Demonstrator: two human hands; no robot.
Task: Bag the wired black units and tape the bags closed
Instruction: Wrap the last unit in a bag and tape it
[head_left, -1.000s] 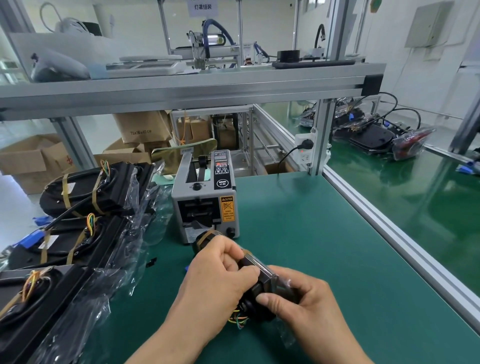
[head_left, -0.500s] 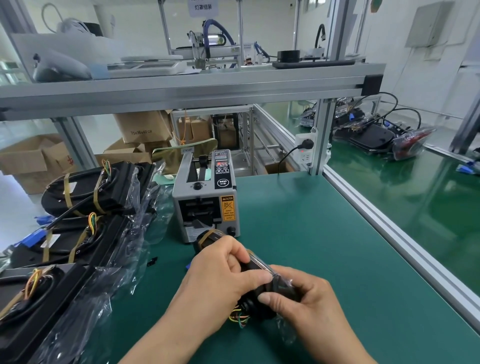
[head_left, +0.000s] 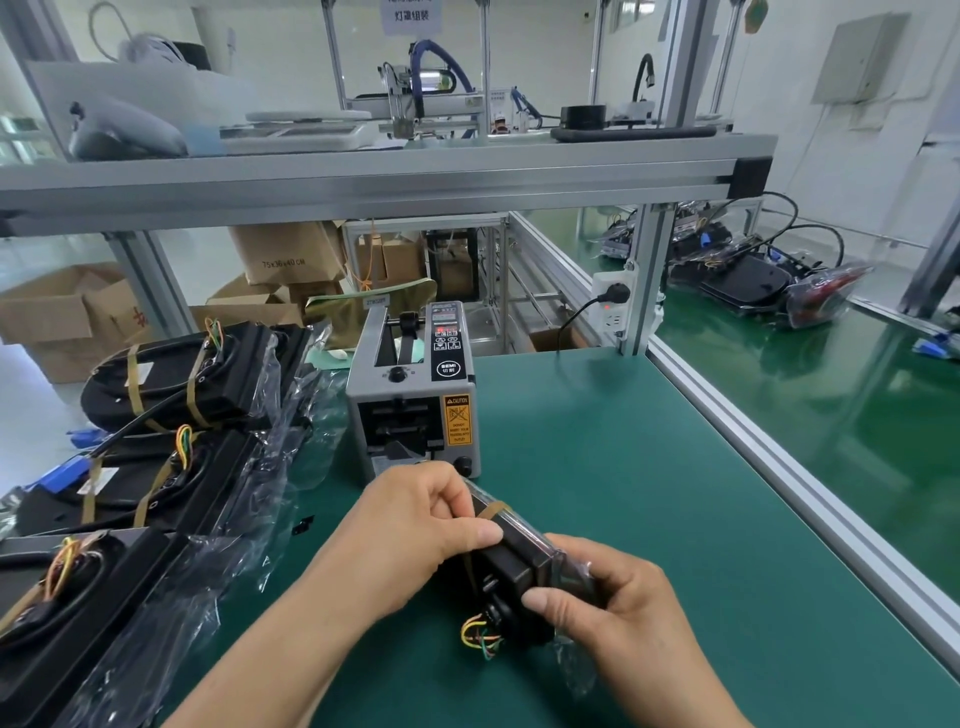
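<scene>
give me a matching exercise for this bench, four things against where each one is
1 dispenser
2 held unit
3 other units
4 plug

a in the socket
b left side of the table
c gripped by left hand and right hand
d table middle, just behind the hands

Pairs: 1-d, 2-c, 3-b, 4-a

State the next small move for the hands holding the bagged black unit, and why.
Probably fold the loose end of the clear bag flat against the black unit: left hand and right hand grip it, plastic trails loose below, and the tape dispenser stands behind.
</scene>
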